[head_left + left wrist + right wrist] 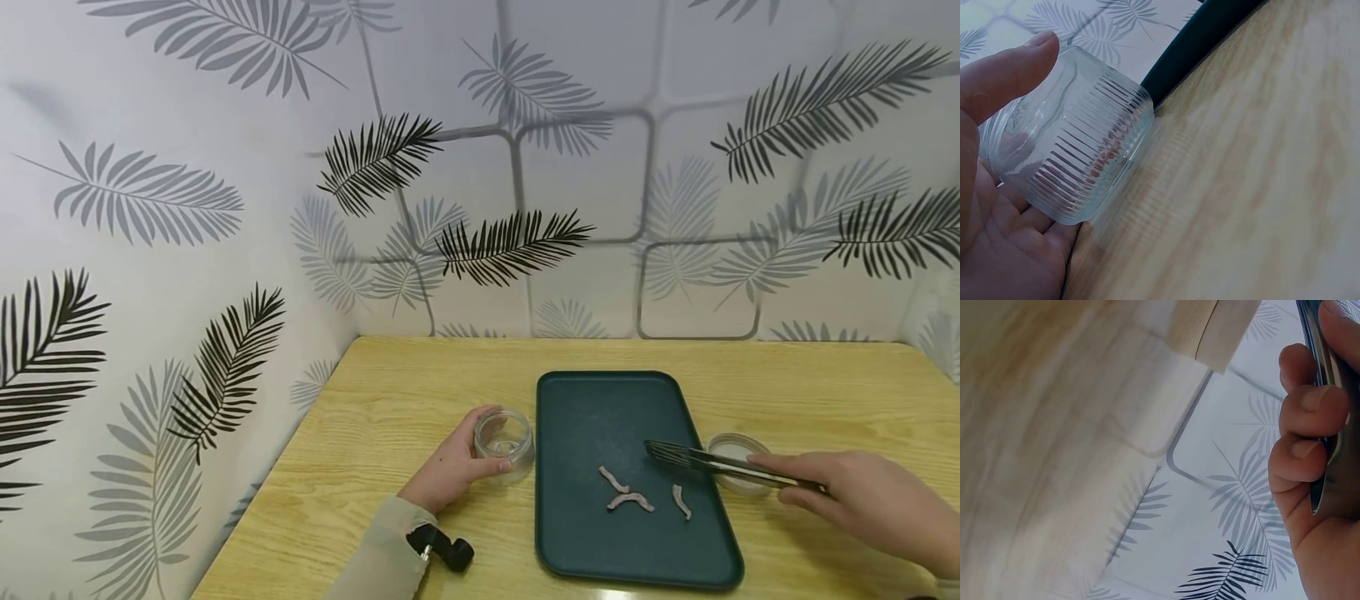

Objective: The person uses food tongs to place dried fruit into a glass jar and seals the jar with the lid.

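Note:
My left hand [453,467] holds a clear glass jar [519,462] beside the tray's left edge, fingers curled round it and thumb on the near side. The jar stands open-topped on the table; reddish patches show through its ribbed wall in the left wrist view. My right hand [873,500] grips metal tongs [757,475] by the handle end. Their dark tips hang over the right part of a dark green tray [600,417]. Three thin, pinkish-grey strips lie on it: two close together near the middle [632,500] and one farther right [681,502].
A round, clear lid or shallow dish [738,443] lies right of the tray, partly under the tongs. The pale wooden table [435,375] meets a leaf-patterned wall [585,283] at the back and left. A black clip-like device [450,552] is strapped at the left wrist.

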{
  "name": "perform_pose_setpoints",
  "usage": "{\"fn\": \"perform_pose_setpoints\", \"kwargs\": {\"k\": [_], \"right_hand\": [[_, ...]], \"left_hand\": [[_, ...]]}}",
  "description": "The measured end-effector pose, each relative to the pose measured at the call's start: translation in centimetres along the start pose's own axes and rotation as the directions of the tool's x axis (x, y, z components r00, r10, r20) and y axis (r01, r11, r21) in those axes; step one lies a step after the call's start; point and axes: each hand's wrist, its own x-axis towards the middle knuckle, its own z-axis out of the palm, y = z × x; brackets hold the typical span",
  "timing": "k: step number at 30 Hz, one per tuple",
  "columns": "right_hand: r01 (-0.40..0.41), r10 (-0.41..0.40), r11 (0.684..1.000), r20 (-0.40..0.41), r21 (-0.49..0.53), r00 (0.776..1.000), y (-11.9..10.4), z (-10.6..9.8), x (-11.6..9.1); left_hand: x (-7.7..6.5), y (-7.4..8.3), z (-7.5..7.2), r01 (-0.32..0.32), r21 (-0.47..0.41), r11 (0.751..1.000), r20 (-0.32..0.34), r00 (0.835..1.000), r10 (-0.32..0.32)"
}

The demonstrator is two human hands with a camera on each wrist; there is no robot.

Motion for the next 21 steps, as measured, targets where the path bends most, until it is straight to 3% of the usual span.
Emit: {"fn": "perform_pose_setpoints", "kwargs": {"k": [7,14,21], "right_hand": [[0.018,-0.017,1.0,-0.044,0.013,0.999,-0.9,-0.4,0.4],[0.121,-0.118,0.993,-0.138,0.012,0.983,-2.1,-1.0,1.1],[0.119,-0.11,0.99,-0.11,0.071,0.988,-3.5,-1.6,2.2]], "left_hand": [[0.1,0.0,0.0,0.0,-0.012,1.0,0.002,1.0,0.0],[0.1,0.0,0.0,0.004,0.002,1.0,-0.003,1.0,-0.004],[0.2,-0.2,0.0,-0.009,0.044,0.999,-0.016,1.0,0.009]]}}
